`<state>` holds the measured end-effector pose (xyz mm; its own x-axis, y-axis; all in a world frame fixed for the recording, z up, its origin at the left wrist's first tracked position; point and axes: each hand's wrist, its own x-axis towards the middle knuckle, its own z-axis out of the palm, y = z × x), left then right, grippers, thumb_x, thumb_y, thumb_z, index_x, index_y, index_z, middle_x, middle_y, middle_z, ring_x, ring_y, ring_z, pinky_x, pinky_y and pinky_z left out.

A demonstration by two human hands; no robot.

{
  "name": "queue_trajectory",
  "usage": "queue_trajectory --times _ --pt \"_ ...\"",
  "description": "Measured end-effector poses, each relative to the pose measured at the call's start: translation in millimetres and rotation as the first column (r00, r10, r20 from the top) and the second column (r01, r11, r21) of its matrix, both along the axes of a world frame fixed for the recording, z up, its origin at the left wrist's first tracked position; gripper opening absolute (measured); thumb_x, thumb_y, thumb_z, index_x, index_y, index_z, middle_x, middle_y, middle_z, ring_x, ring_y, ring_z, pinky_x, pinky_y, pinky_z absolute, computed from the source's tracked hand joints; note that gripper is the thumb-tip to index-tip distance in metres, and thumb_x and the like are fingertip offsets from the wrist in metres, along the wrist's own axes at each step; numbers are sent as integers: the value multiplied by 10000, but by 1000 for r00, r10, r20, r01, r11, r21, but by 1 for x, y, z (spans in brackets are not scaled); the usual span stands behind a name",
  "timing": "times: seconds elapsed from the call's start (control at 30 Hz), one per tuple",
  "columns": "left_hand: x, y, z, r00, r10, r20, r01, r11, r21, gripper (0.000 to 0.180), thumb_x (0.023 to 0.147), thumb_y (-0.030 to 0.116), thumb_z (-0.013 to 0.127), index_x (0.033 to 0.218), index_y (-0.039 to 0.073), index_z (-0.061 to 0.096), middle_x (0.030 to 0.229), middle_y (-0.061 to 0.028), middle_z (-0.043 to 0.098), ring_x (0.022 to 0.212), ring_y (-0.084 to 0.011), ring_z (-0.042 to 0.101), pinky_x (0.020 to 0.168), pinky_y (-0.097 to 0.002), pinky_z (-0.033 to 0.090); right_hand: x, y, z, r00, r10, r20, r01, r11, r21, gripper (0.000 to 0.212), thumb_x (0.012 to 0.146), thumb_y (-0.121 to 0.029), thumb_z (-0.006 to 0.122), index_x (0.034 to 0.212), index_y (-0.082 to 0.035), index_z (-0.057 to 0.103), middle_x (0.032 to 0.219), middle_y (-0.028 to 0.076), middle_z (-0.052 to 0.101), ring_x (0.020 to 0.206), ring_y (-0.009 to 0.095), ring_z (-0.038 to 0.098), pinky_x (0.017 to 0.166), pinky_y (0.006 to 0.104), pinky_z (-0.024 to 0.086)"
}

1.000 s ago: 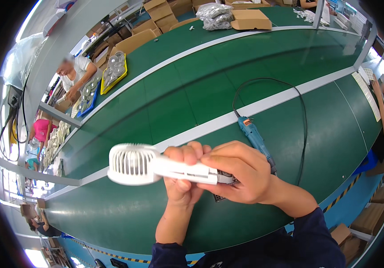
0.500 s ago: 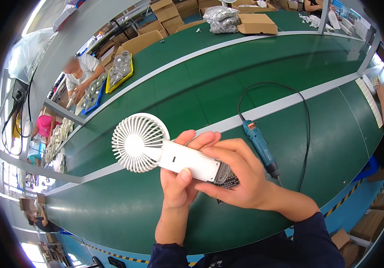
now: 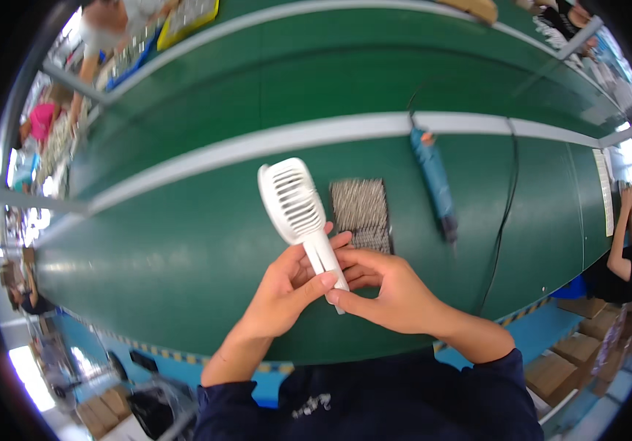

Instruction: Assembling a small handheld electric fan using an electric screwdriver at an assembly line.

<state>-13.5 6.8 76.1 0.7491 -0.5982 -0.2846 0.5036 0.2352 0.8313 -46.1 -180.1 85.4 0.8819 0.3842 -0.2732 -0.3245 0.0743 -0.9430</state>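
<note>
A white handheld fan (image 3: 297,202) is tilted over the green workbench, its slotted head pointing away from me and its handle toward me. My left hand (image 3: 275,294) grips the handle from the left, thumb lying along it. From the other side my right hand (image 3: 389,292) closes its thumb and fingers on the handle's lower end. Just beyond my hands lies a dark flat holder (image 3: 360,209) filled with many small silver pieces that look like screws. Further right a blue electric screwdriver (image 3: 435,176) rests on the bench, its tip toward me.
A black cable (image 3: 510,198) runs across the bench at the right. A pale metal rail (image 3: 257,143) crosses behind the fan. Far left are a yellow tray (image 3: 187,22) and a co-worker's arm (image 3: 84,81). Another person (image 3: 620,250) sits at the right; cardboard boxes (image 3: 562,375) stand below.
The fan has been turned from sideways to nearly upright, now showing its narrow side. Both hands have come closer to me, uncovering the holder of small pieces. The view has tipped downward.
</note>
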Motion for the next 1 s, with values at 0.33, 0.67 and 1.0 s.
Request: queue_trajectory --times 0.33,0.67,1.0 --pt "-87 28 -18 923 -53 -380 59 998 5 723 827 -49 550 1463 -5 208 1507 -202 262 1341 -305 378 1105 -441 321 -61 21 -12 920 142 -365 -165 986 -32 501 804 -153 710 1204 44 480 1060 154 622 936 238 650 799 344 555" --pt "-100 19 -21 917 28 -398 -4 998 62 683 723 -172 422 1373 16 333 1377 -179 406 1256 -254 466 1014 -392 445 -79 31 -25 977 112 -183 -145 973 -178 536 705 -78 716 1161 65 474 971 204 609 792 315 661 700 368 555" --pt "-99 19 -30 919 124 -374 -87 990 115 616 687 -164 404 1282 -8 409 1327 -211 467 1124 -221 543 849 -334 522 -75 35 -30 971 227 76 -176 894 -412 713 695 -162 687 1272 141 395 850 217 578 649 323 612 556 377 528"
